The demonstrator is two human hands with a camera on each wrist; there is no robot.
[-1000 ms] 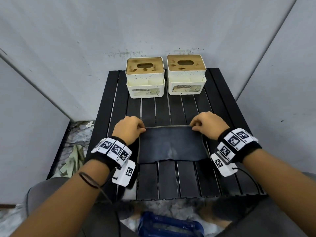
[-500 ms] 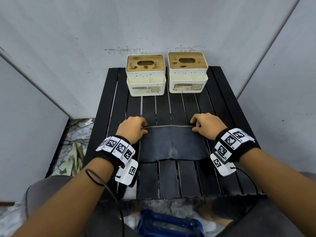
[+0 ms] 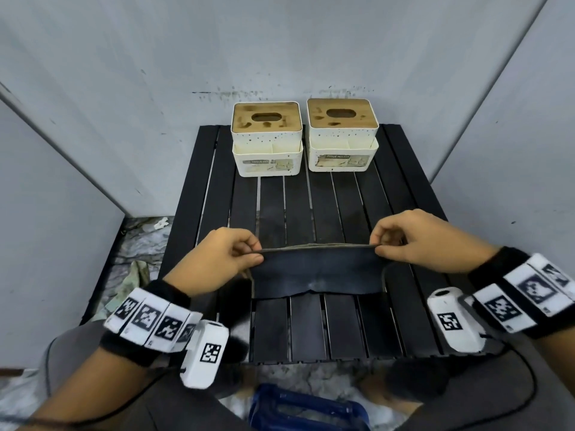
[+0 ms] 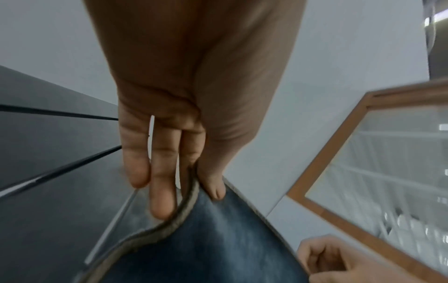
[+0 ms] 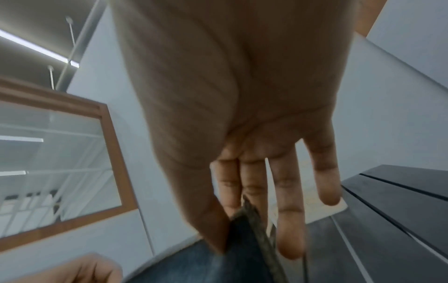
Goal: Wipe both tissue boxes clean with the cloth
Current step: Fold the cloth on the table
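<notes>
Two cream tissue boxes with stained wooden lids stand side by side at the far end of the black slatted table (image 3: 404,188): the left box (image 3: 267,139) and the right box (image 3: 342,135). A dark blue-grey cloth (image 3: 317,272) is lifted by its far edge near the table's front. My left hand (image 3: 249,253) pinches the far left corner between thumb and fingers (image 4: 201,183). My right hand (image 3: 381,245) pinches the far right corner (image 5: 237,216). The cloth's near edge still lies on the slats.
Grey walls close in the table at the back and both sides. Crumpled plastic and rags (image 3: 133,275) lie on the floor to the left. A blue object (image 3: 308,412) sits below the table's front edge, by my lap.
Both hands have lifted the cloth's far edge off the table and raised it toward me; a second ago the cloth lay flat with the hands resting on its far corners.
</notes>
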